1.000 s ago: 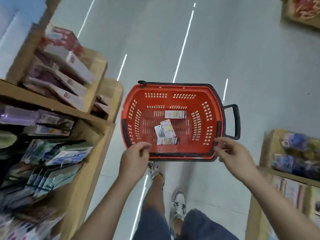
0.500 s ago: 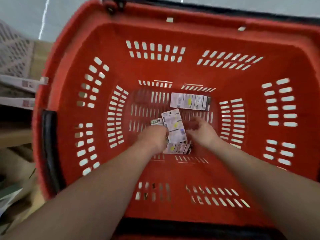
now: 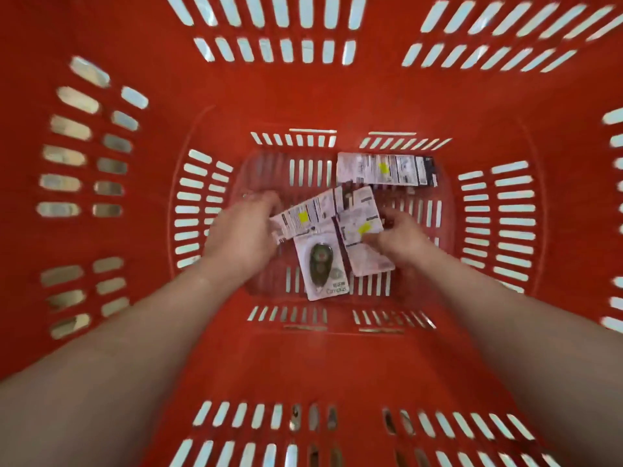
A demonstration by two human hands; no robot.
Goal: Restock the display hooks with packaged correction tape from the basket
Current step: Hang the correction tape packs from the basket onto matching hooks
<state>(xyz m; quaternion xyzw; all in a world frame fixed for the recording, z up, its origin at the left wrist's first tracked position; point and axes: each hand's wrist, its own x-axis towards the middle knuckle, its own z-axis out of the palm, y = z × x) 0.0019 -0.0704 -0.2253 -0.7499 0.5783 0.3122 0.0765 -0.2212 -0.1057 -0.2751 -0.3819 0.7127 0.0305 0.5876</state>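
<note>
The red slotted basket (image 3: 337,96) fills the whole view. On its floor lie several white packs of correction tape. My left hand (image 3: 241,230) holds one pack (image 3: 303,217) by its left end, printed back upward. My right hand (image 3: 401,241) pinches a second pack (image 3: 362,230), also back upward. Between the two hands a third pack (image 3: 322,267) lies face up and shows the dark tape dispenser. Another pack (image 3: 384,170) lies flat near the far wall of the basket, apart from both hands. The display hooks are out of view.
Only the basket's red walls and slotted floor (image 3: 303,365) surround my arms. Pale flooring shows through the slots.
The camera has dropped deep into the basket. Both hands went from the basket's rim down to the floor and took hold of packs, uncovering the face-up pack between them.
</note>
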